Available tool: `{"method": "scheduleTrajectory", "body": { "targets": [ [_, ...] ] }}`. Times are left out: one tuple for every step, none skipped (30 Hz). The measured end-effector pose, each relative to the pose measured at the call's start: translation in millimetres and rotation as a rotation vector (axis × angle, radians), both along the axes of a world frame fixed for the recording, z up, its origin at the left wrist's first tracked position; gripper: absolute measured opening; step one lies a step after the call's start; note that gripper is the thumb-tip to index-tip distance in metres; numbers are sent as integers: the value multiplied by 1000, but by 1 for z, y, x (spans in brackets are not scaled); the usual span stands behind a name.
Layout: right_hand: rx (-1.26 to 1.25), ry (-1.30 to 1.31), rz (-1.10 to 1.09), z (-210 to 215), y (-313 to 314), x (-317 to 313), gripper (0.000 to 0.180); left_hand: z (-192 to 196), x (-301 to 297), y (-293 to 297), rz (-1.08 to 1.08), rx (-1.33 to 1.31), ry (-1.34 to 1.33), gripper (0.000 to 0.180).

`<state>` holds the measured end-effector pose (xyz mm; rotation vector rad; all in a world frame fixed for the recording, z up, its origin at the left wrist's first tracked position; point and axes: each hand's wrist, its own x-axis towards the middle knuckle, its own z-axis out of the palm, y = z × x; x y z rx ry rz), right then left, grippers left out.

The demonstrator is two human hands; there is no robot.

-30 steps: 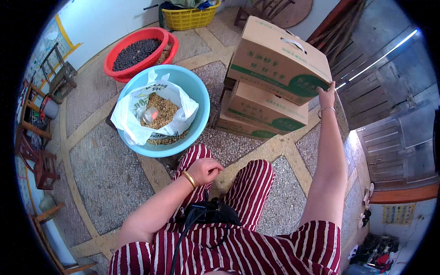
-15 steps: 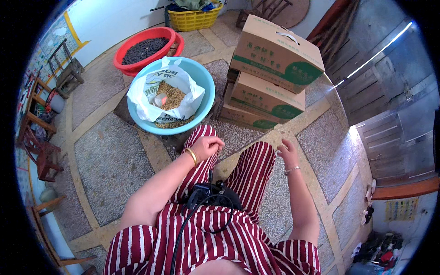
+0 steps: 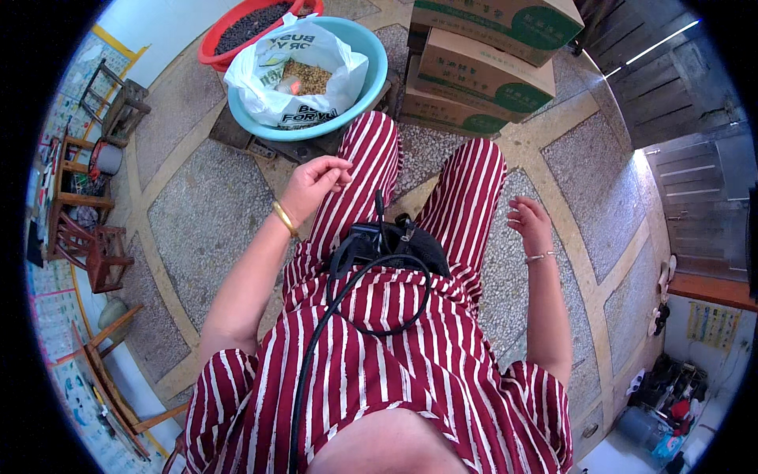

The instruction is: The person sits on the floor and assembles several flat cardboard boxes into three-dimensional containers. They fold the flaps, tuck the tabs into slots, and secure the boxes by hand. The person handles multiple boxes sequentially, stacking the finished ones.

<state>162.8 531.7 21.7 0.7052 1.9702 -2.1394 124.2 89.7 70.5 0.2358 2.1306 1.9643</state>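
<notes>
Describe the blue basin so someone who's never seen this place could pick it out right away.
Look past the knees on the stone floor. The blue basin sits left of the stacked boxes. Unlike the red basin behind it, it holds a white bag of grain.

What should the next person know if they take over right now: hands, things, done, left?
Left hand: empty as far as shows, fingers curled, above the left thigh.
Right hand: open, empty, beside the right knee.
Blue basin ahead of the knees holds a white plastic bag open on grain. Red basin behind it; cardboard boxes stacked to the right.
Done: bag open in the basin.
Left: neither hand touches the bag or boxes.
</notes>
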Motion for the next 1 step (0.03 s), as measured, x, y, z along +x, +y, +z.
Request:
{"method": "scheduleTrajectory", "body": {
  "targets": [
    [28,-1,66,-6,-6,1,28,-5,5,-7,3,-21,-33,20]
  ]
}}
